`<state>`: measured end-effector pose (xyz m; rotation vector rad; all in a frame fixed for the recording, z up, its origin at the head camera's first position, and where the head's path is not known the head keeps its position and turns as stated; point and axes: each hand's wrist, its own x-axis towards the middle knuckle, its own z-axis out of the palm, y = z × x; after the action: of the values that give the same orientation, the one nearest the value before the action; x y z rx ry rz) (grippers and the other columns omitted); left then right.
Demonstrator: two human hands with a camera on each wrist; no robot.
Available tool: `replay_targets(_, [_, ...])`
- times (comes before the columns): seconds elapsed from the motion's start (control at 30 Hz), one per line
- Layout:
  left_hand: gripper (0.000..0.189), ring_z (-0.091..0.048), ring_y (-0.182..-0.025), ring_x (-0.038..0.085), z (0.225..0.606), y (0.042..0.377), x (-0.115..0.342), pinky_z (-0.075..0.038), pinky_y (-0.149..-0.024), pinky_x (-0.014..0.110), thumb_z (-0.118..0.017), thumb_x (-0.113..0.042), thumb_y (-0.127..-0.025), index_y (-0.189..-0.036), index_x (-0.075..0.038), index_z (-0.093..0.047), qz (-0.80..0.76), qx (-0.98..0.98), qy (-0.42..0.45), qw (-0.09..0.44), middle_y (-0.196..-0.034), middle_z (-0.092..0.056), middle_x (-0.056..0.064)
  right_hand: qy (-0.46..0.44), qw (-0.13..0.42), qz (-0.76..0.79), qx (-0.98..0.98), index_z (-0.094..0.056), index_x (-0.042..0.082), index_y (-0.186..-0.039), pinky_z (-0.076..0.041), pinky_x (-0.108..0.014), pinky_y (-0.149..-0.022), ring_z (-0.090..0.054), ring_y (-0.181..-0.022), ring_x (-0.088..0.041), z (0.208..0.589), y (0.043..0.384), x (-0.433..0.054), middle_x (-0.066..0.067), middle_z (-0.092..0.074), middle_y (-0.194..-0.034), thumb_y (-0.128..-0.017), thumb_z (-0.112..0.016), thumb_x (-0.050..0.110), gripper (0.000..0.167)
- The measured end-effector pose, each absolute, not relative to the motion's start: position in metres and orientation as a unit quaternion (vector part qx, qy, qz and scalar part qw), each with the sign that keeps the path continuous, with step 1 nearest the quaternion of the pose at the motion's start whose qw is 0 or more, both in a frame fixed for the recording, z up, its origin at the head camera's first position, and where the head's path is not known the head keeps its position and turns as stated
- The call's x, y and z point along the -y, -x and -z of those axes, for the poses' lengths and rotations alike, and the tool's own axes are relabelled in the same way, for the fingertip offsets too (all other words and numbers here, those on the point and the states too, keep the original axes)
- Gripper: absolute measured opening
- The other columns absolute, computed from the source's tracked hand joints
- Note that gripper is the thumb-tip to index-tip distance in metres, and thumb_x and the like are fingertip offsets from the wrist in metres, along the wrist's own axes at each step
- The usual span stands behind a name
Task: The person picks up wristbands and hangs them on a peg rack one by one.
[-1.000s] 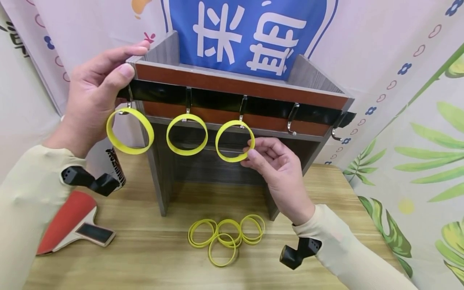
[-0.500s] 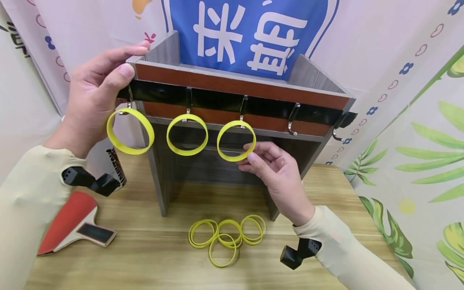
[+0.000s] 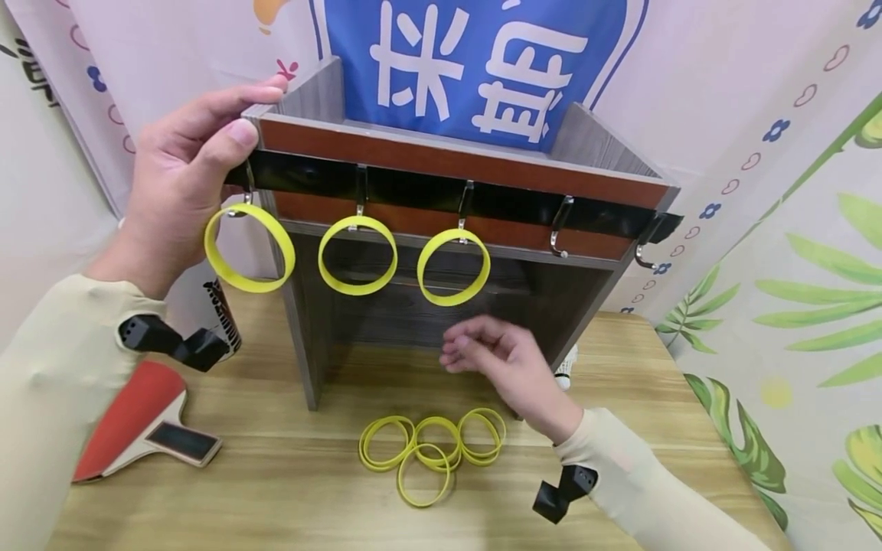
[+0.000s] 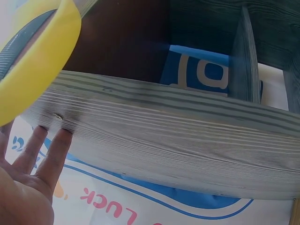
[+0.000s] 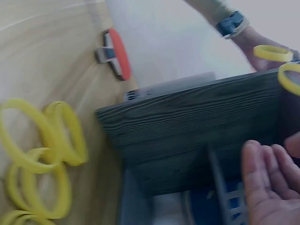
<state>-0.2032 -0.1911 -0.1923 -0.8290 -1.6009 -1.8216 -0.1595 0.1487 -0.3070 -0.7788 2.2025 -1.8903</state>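
In the head view, my left hand (image 3: 175, 176) holds the top left corner of a grey wooden shelf (image 3: 303, 329), its thumb at the front corner. Its fingertips press the shelf's side in the left wrist view. Three yellow rings hang from hooks on a black strip (image 3: 413, 187): a left ring (image 3: 213, 256), a middle ring (image 3: 354, 289) and a right ring (image 3: 451, 299). My right hand (image 3: 513, 367) hovers below the right ring, apart from it, with loosely bent fingers and nothing in them. Several more yellow rings (image 3: 400, 490) lie overlapping on the table.
Two hooks on the right carry no ring, one a bare hook (image 3: 560, 245). A red table tennis bat (image 3: 141, 413) lies at the table's left. Behind my left wrist stands a white can with dark lettering (image 3: 220, 317). A shuttlecock (image 3: 565, 369) shows beside the shelf's right side.
My right hand has let go of the right ring and moved down away from it. That ring stays hanging on its hook. My left hand keeps its place on the shelf.
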Motion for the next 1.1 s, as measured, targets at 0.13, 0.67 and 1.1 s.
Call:
replay_targets(0.13, [0.035,-0.047,-0.15,0.022,0.193,0.202,0.191,-0.049,-0.111,0.016,-0.06,-0.007,-0.098,-0.13,0.003,-0.07,0.685,0.596,0.31,0.281,-0.145,-0.067,0.01,0.254,0.132,0.55,-0.784,-0.067,-0.01,-0.116,-0.065,-0.032,-0.086,-0.073,-0.087,-0.005,0.333,0.158,-0.149,-0.03,-0.073,-0.107,-0.102,-0.06,0.008,0.024])
replay_targets(0.67, [0.035,-0.047,-0.15,0.021,0.192,0.201,0.191,-0.055,-0.101,0.014,-0.06,-0.007,-0.098,-0.131,0.003,-0.07,0.686,0.597,0.306,0.282,-0.145,-0.067,0.01,0.295,0.234,0.37,-0.849,-0.077,0.001,-0.1,-0.053,-0.016,-0.071,-0.062,-0.077,0.004,0.389,0.155,-0.153,-0.008,-0.078,-0.09,-0.097,-0.068,0.008,0.012])
replay_targets(1.1, [0.037,-0.065,-0.127,0.022,0.191,0.198,0.191,-0.061,-0.085,0.016,-0.06,-0.009,-0.099,-0.134,0.001,-0.069,0.695,0.6,0.295,0.263,-0.15,-0.063,0.009,0.306,0.235,0.359,-0.85,-0.077,0.0,-0.104,-0.055,-0.015,-0.079,-0.065,-0.084,0.005,0.39,0.154,-0.151,-0.009,-0.08,-0.1,-0.096,-0.07,0.008,0.013])
